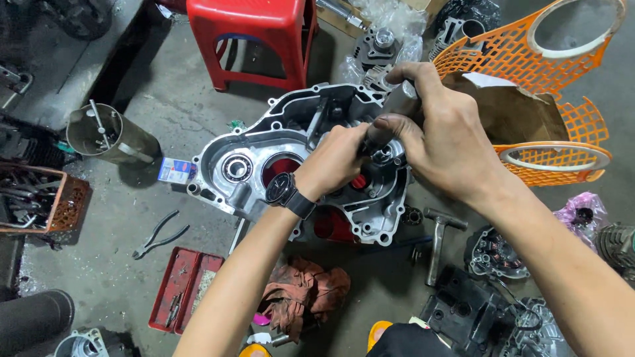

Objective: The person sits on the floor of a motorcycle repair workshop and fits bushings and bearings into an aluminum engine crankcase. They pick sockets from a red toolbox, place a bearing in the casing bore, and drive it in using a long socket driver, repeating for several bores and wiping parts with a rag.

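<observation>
Dark cylinder [397, 109]: right hand [450, 132] clenched round it; left hand [337, 158] grips its base over crankcase [264, 142].

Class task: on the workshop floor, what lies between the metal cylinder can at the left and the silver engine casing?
In the head view, a small blue and white box lies between the metal can and the engine casing.

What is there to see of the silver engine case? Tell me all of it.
The engine case is a cast, bare-metal half, silvery and lying flat on the concrete floor, open side up. Bolt lugs ring its rim; a bearing sits in one bore, and red shows through its openings. Both hands, left and right, work a dark cylinder into it.
</observation>
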